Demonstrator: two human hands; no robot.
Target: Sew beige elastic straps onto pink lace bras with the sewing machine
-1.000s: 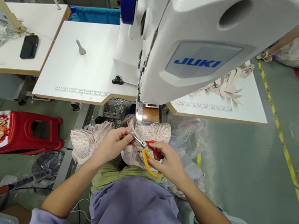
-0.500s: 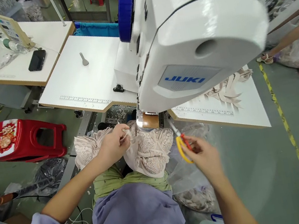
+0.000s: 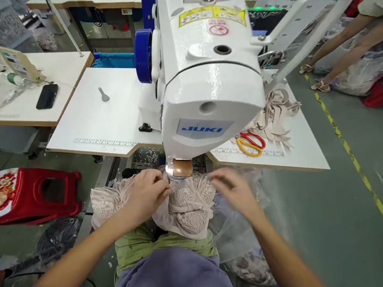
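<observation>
A pale beige lace bra [image 3: 192, 210] lies across my lap below the head of a white sewing machine [image 3: 200, 107]. The fingers of my left hand [image 3: 150, 190] are closed on the bra's upper edge, left of the metal and tan needle area [image 3: 182, 168]. My right hand [image 3: 235, 190] is slightly smeared by motion. It hovers at the bra's right side with thumb and fingers apart, and I see nothing in it. Scissors [image 3: 251, 144] with red and yellow handles rest on the right table wing, their blades hidden by the machine.
Beige fabric strips [image 3: 275, 111] lie on the right table wing. A grey spoon-shaped piece [image 3: 104, 94] is on the left wing [image 3: 90, 117]. A black phone [image 3: 47, 96] sits on the neighbouring table. A red stool [image 3: 24, 195] stands left. Another person's legs [image 3: 349, 49] show at right.
The scissors have left my right hand and now lie on the right table wing. My right hand has come back toward the bra. The view has tilted up, showing more of the machine.
</observation>
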